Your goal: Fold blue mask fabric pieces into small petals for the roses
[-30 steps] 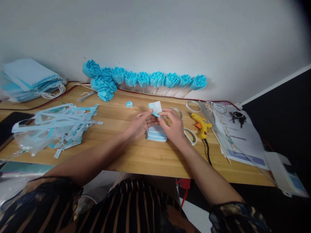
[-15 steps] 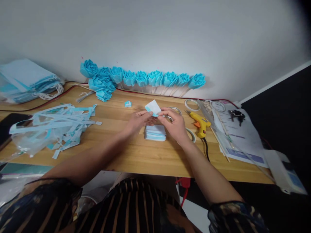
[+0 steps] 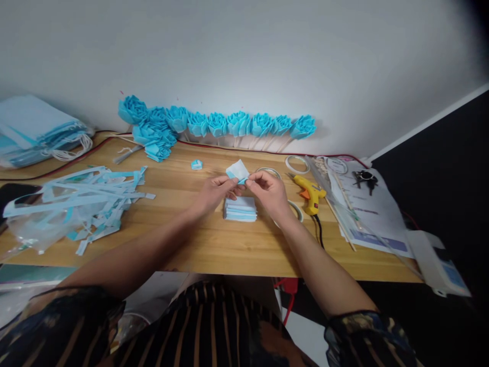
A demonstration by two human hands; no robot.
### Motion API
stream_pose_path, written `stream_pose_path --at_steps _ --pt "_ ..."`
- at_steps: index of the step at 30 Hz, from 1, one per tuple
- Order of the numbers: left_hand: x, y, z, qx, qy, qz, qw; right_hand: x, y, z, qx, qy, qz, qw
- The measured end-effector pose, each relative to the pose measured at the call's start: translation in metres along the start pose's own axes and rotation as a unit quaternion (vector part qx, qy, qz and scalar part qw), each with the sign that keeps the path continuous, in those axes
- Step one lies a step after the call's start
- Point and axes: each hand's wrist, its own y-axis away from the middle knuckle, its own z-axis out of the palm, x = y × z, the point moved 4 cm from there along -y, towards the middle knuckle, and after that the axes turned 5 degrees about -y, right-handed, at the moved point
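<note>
Between my two hands is a small white and light-blue fabric piece, its lower edge folded over to the blue side. My left hand pinches it at the lower left, and my right hand pinches the lower right corner. Just below them on the table lies a stack of cut white and blue fabric pieces. A small folded blue piece rests beyond my left hand. Rolls of tape lie partly hidden behind and beside my right hand.
Blue fabric roses on sticks lean along the wall. Fabric strips and a bag of masks lie at left. A yellow glue gun, another tape roll, keys and papers occupy the right side of the wooden table.
The fabric piece's lower edge is folded further, and my right fingers have closed in nearer my left ones. The whole view has shifted slightly.
</note>
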Motion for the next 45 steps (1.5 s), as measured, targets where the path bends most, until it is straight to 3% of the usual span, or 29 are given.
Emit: stream_pose_path --at_steps 10,15,19,26,32,36,45 --pt "0.002 -0.002 -0.005 0.024 -0.114 0.028 0.993 -0.001 0.001 -0.001 0.016 0.001 0.006 1.0" --pt "0.002 -0.004 -0.006 0.026 -0.138 0.038 0.989 0.006 0.001 0.005 -0.047 -0.1 0.068 0.992" --pt "0.005 -0.003 -0.004 0.007 -0.18 0.041 0.983 0.009 0.001 0.006 -0.072 -0.123 0.089 0.986" --pt "0.007 -0.004 -0.007 0.027 -0.13 0.066 0.989 0.009 0.002 0.006 -0.075 -0.097 0.084 0.989" --pt "0.006 -0.003 -0.004 -0.012 -0.085 0.064 0.994 0.009 0.001 0.005 -0.057 -0.099 0.06 0.992" --pt "0.003 -0.003 -0.005 -0.001 -0.082 0.046 0.996 0.008 0.002 0.006 -0.067 -0.096 0.07 0.991" --pt "0.009 0.002 -0.003 -0.01 -0.187 0.024 0.982 0.003 -0.001 -0.005 0.01 -0.077 0.039 0.996"
